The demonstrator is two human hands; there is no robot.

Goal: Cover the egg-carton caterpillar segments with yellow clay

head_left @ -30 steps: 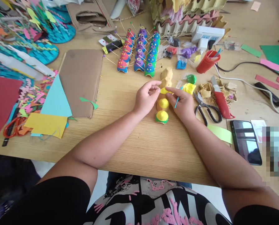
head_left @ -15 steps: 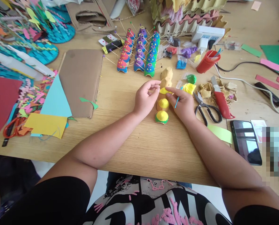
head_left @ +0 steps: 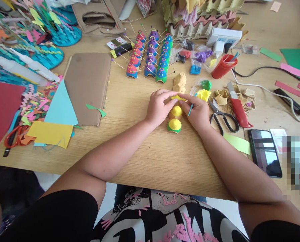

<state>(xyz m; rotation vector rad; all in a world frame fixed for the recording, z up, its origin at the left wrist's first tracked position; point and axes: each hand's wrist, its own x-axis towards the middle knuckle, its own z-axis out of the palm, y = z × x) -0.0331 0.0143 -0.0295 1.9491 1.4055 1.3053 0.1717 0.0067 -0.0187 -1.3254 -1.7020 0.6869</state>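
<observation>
A strip of egg-carton bumps point(head_left: 179, 82) runs away from me, its far bumps bare. The nearest bump point(head_left: 175, 125) has a yellow top and a green lower edge; the one behind it is yellow on top. Yellow clay point(head_left: 178, 97) lies on a middle bump, pinched between the fingertips of my left hand point(head_left: 160, 107) and my right hand point(head_left: 195, 109). A thin blue stick point(head_left: 190, 109) is also held in my right hand. More yellow clay point(head_left: 203, 95) rests just beyond the right hand.
Rows of painted caterpillars point(head_left: 150, 57) stand further back. Black scissors point(head_left: 222, 117), a red-handled knife point(head_left: 239, 107), a red cup point(head_left: 224, 66) and a phone point(head_left: 265, 153) lie right. Cardboard point(head_left: 88, 87) and paper scraps point(head_left: 49, 132) lie left.
My left hand has moved slightly right, and its fingers have closed onto the yellow clay beside my right fingertips. The right hand has barely moved.
</observation>
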